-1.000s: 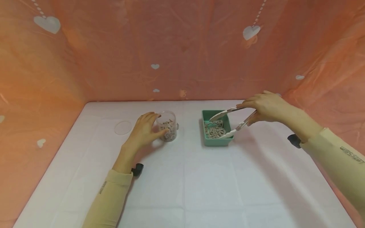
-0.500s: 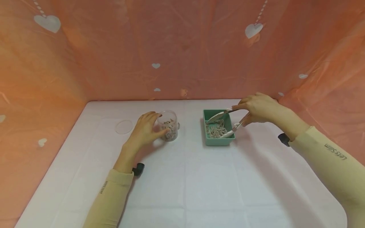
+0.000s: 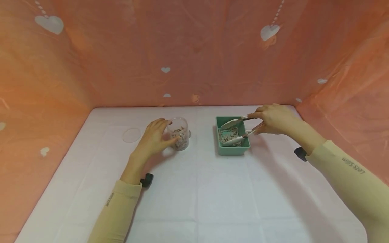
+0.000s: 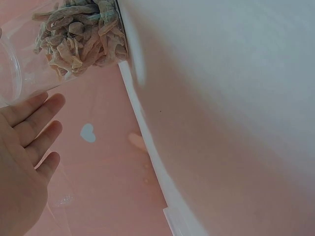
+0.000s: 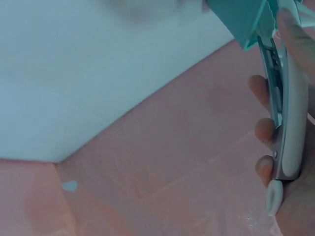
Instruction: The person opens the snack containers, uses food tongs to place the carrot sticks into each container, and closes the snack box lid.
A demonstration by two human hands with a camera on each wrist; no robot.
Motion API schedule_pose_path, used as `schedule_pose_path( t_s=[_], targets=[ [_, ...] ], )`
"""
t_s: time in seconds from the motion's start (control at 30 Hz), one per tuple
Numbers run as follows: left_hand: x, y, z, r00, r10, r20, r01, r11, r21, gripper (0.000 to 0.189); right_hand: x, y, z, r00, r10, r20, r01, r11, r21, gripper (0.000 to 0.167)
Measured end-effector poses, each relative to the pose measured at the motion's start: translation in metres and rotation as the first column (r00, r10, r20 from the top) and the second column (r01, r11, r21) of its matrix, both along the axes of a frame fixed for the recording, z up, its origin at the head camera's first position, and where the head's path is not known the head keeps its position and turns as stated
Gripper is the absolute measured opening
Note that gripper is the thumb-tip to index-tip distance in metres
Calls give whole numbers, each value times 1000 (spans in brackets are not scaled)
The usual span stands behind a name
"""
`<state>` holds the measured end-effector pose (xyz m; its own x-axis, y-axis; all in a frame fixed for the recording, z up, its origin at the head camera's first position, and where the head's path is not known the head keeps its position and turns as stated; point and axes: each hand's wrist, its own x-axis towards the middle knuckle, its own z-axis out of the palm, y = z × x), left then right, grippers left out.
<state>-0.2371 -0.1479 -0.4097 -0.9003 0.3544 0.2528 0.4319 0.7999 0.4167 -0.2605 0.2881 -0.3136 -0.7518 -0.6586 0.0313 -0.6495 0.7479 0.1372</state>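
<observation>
My left hand (image 3: 156, 136) holds a clear jar (image 3: 183, 143) upright on the table, thumb at the near side and fingers at the far side. Greyish-brown dried strips (image 4: 81, 39) fill the lower part of the jar in the left wrist view. With my right hand (image 3: 275, 118) I grip a pair of tongs (image 5: 294, 118) by the handles. The two white heads of the tongs, spread apart, reach into a green rectangular box (image 3: 232, 152). More strips (image 3: 226, 135) lie on the bottom of that box, partly hidden by the near head.
A thin clear round lid (image 3: 131, 135) lies on the white tablecloth (image 3: 170, 202) left of the jar. Orange-pink sheeting (image 3: 212, 60) with white hearts rises behind the table and at both sides.
My right hand has moved left and a little down. The near head of the tongs has swung left across the strips in the box. My left hand stays on the jar.
</observation>
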Motion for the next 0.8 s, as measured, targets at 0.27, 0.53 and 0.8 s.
schedule_pose_path(
  t_s=[0.27, 0.53, 0.8],
  targets=[
    [2, -1, 2, 1000, 14, 12, -13, 1000, -8, 78, -2, 2, -12, 1000, -3, 9, 3, 999, -50, 64],
    [3, -2, 2, 1000, 9, 15, -9, 1000, -3, 78, -5, 2, -15, 997, -10, 73, 14, 998, -65, 66],
    [3, -3, 3, 1000, 6, 5, -6, 1000, -4, 77, -3, 0, -14, 992, -55, 116, 66, 994, -85, 54]
  ],
)
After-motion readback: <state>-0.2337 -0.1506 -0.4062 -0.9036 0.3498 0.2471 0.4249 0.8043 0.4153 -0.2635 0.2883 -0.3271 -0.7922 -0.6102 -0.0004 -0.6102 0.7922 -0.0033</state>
